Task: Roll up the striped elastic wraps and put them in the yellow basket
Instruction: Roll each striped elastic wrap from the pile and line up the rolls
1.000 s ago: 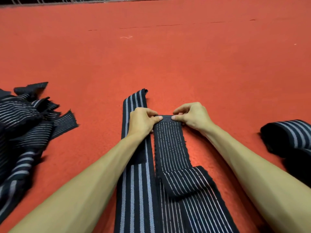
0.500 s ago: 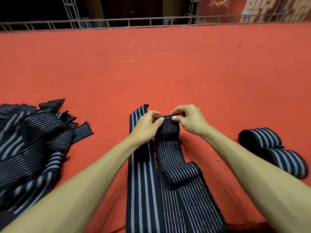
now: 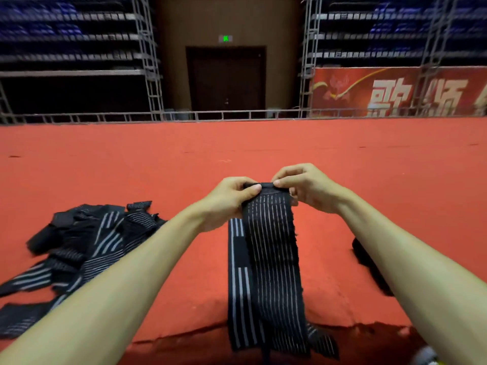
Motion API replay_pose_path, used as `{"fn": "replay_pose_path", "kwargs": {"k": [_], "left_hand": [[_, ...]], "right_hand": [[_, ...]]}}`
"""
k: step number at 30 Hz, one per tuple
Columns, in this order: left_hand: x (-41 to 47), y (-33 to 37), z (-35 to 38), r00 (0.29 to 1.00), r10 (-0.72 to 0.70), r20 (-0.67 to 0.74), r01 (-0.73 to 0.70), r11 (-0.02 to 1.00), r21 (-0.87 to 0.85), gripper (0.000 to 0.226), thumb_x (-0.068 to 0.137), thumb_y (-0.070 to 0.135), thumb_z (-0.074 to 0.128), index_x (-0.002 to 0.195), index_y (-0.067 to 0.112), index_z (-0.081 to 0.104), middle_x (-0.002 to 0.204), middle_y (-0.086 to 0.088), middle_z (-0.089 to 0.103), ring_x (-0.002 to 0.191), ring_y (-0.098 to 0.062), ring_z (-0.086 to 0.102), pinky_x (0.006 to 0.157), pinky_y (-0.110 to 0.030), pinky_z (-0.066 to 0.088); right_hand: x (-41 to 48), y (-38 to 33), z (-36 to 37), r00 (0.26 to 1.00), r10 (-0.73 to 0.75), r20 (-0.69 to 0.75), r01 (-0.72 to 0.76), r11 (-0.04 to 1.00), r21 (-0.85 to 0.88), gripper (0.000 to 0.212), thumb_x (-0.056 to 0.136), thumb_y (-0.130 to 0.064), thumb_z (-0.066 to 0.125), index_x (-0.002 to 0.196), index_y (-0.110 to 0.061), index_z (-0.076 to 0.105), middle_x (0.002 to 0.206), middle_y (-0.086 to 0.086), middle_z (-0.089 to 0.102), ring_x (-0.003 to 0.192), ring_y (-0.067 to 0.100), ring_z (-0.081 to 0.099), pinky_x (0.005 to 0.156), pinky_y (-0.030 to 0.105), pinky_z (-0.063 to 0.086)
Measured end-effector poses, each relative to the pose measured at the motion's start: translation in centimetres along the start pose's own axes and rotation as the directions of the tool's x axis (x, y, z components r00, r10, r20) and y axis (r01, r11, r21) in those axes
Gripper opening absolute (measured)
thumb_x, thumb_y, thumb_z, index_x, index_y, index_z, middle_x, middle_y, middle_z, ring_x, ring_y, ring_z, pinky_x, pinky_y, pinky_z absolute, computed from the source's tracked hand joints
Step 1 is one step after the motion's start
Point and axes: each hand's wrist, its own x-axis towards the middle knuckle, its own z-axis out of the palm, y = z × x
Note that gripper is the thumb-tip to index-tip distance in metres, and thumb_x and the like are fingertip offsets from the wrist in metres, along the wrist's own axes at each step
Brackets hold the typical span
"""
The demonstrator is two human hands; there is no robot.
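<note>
Plainly, in the head view, the fingers (image 3: 254, 190) of the left hand (image 3: 226, 198) and right hand (image 3: 311, 191) pinch the top edge of the black, white-striped elastic wrap (image 3: 271, 246), lifted above the red carpeted worktop (image 3: 263, 146). With the first fold so small (barely begun), uneven tension could spring it loose or roll it crooked.

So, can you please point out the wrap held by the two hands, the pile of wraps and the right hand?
held wrap (image 3: 268, 246): head view, middle of its striped length.
pile of wraps (image 3: 105, 233): head view, a striped strip near the pile's middle.
right hand (image 3: 309, 189): head view, middle of the hand.
</note>
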Motion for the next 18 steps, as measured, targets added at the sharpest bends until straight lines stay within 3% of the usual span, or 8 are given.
{"fn": "replay_pose_path", "kwargs": {"k": [3,6,11,15,18], "left_hand": [[-2.2,2.8,0.0,0.993,-0.034,0.115,0.055,0.981,-0.188,0.023,0.101,0.013,0.047,0.116,0.0,0.06,0.083,-0.007,0.066,0.061,-0.008,0.063,0.051,-0.017,0.05],[-2.9,3.9,-0.2,0.995,-0.011,0.095,0.032,0.974,-0.223,0.029,0.101,0.016,0.049,0.122,-0.001,0.059,0.092,-0.011,0.065,0.064,-0.01,0.064,0.052,-0.019,0.051],[-2.4,0.5,-1.1,0.988,0.037,-0.153,-0.012,0.987,0.161,0.01,0.1,0.018,0.054,0.098,0.015,0.063,0.087,-0.004,0.061,0.072,-0.014,0.061,0.058,-0.028,0.052],[-1.4,-3.4,-2.3,0.974,0.041,-0.225,0.002,0.982,0.189,0.01,0.098,0.018,0.057,0.094,0.02,0.066,0.082,0.001,0.063,0.071,-0.012,0.061,0.058,-0.03,0.051],[-0.3,-6.2,-3.4,0.955,0.064,-0.288,-0.013,0.984,0.178,0.01,0.095,0.015,0.061,0.098,0.015,0.071,0.082,0.002,0.067,0.069,-0.006,0.06,0.055,-0.021,0.048]], "right_hand": [[-1.5,-2.8,0.4,0.994,-0.01,0.109,-0.005,0.991,0.131,0.006,0.083,-0.007,0.066,0.081,-0.003,0.061,0.061,0.008,0.051,0.046,0.013,0.048,0.043,0.02,0.041],[-1.9,-4.2,0.8,0.995,-0.033,0.094,0.021,0.991,0.131,0.009,0.082,-0.011,0.069,0.08,-0.005,0.062,0.061,0.005,0.054,0.046,0.011,0.048,0.043,0.019,0.042],[-0.5,-0.9,2.6,0.998,0.052,-0.03,-0.054,0.996,-0.068,0.007,0.091,-0.011,0.065,0.086,-0.005,0.065,0.058,0.002,0.055,0.05,0.013,0.048,0.05,0.024,0.045],[1.3,2.9,4.0,0.996,0.059,-0.064,-0.063,0.996,-0.068,0.011,0.093,-0.017,0.064,0.091,-0.006,0.066,0.071,0.005,0.062,0.06,0.016,0.055,0.057,0.025,0.052],[3.1,5.4,4.7,0.996,0.078,-0.04,-0.08,0.995,-0.061,0.014,0.093,-0.022,0.064,0.094,-0.008,0.067,0.073,0.005,0.062,0.062,0.015,0.057,0.06,0.027,0.055]]}}
